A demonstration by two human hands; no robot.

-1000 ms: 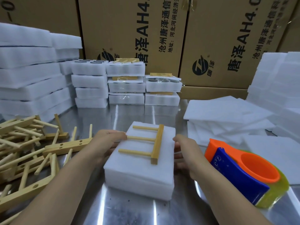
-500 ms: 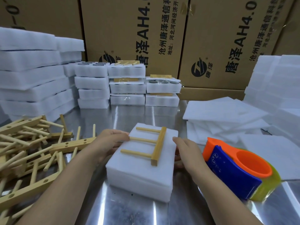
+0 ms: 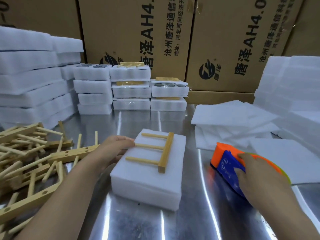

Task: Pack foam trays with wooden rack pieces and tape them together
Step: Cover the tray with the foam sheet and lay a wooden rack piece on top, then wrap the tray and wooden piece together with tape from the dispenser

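"What's crowding that steel table (image 3: 190,219)?"

"Plenty. Cardboard boxes (image 3: 131,32) wall off the far edge. In front of them stand short stacks of packed trays (image 3: 131,90). Some show round wells with grey discs in them, and some have wooden bars sandwiched between the layers. Tall foam stacks (image 3: 29,75) fill the far left corner. Another foam stack (image 3: 292,84) lines the right edge, with loose foam sheets (image 3: 232,118) spread before it."

"And the left edge?"

"A tangled pile of rack pieces (image 3: 26,153), bars and dowels every which way, reaching nearly to the person's left forearm."

"Where's the tray being packed?"

"The foam tray (image 3: 147,186) sits mid-table, toward the near edge. A wooden rack piece (image 3: 164,151) lies flat on top, its three dowels pointing left. What's inside the foam I can't see."

"The hands?"

"The left hand (image 3: 112,149) rests against the tray's left side, fingers loosely stretched, tips touching the top edge — gripping nothing. The right hand (image 3: 258,174) is off to the right, fingers curled over the orange-and-blue tape dispenser (image 3: 225,161), low over the table just before the sheets. It's blurred — whether it touches the steel I can't tell."
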